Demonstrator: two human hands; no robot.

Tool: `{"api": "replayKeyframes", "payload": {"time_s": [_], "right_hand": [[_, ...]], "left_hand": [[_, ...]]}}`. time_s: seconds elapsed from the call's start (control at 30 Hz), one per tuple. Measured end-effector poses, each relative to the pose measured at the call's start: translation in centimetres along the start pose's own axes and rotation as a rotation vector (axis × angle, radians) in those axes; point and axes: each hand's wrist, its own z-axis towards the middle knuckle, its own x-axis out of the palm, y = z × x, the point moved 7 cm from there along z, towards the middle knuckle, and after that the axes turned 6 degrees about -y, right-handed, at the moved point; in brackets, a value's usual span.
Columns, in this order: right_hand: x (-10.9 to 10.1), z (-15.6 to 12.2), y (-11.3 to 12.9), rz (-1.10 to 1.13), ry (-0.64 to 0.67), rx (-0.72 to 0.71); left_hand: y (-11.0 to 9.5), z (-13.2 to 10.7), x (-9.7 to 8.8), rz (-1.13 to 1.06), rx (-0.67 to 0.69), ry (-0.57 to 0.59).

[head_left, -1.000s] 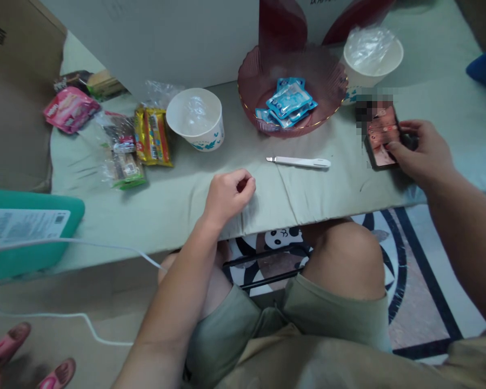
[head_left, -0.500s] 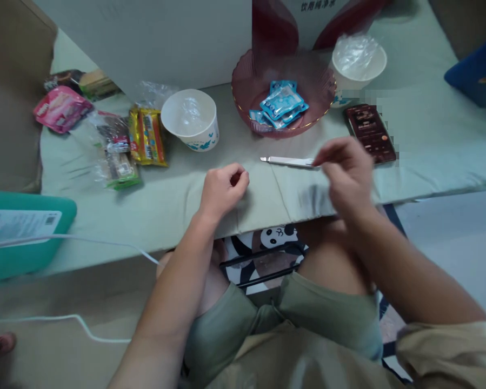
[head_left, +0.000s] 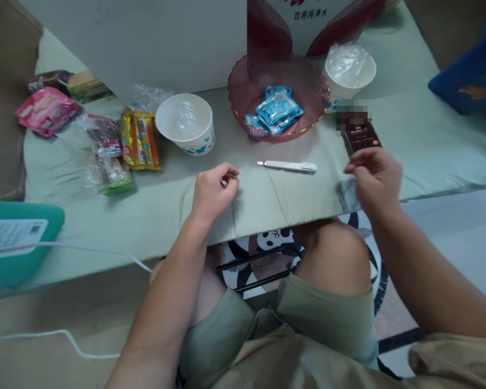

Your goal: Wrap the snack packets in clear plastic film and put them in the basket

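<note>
From my head view, my left grip rests on the worktop, narrow, fingers curled in and thumb almost meeting forefinger. My right grip is narrow too, thumb and forefinger close together; I cannot tell whether anything is pinched there. Just past it lies the phone, screen up and dark with small text I can't read, its near end hidden by my fingers. Between my two grips sits a white-handled knife, blade pointing toward my left one.

Beyond the knife, a pink glass bowl holds blue-and-white sachets, lettering too blurred to read. Behind the bowl, a large box reads 饮用纯净水 in dark print. Left of my left grip are a yellow packet, a pink packet with white lettering I can't make out, and a teal container whose white label shows a square code
</note>
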Motion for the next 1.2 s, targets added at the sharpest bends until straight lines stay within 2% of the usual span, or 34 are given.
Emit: {"api": "replayKeyframes", "payload": {"time_s": [0.07,0.13,0.23,0.4,0.5,0.63,0.8,0.97,1.2], "right_hand": [[-3.5,1.9,-2.9,-0.094,-0.161,0.059],[-6.0,3.8,-4.9,-0.214,-0.275,0.092],[-7.2,6.3,-6.9,-0.305,-0.267,0.138],[-6.1,8.5,-7.5,-0.363,-0.123,0.210],[-5.0,8.7,-6.7,-0.403,-0.061,0.250],[-4.1,8.6,-5.4,-0.434,-0.050,0.281],[-3.7,8.6,-4.7,-0.513,-0.017,0.249],[-3.6,8.8,-5.0,-0.519,0.030,0.187],[-4.2,8.5,-5.6,-0.311,-0.111,0.367]], "left_hand": [[0.0,0.1,0.2,0.008,0.003,0.003],[0.0,0.2,0.5,0.019,0.004,0.009],[0.0,0.3,1.1,0.031,0.011,0.019],[0.2,0.5,1.7,0.068,0.009,0.032],[0.3,0.6,2.0,0.083,-0.001,0.042],[0.3,0.8,2.1,0.084,-0.001,0.048],[0.2,0.8,2.1,0.082,0.002,0.049],[0.3,0.8,2.1,0.078,0.000,0.049],[0.3,0.7,2.0,0.078,0.002,0.050]]}}
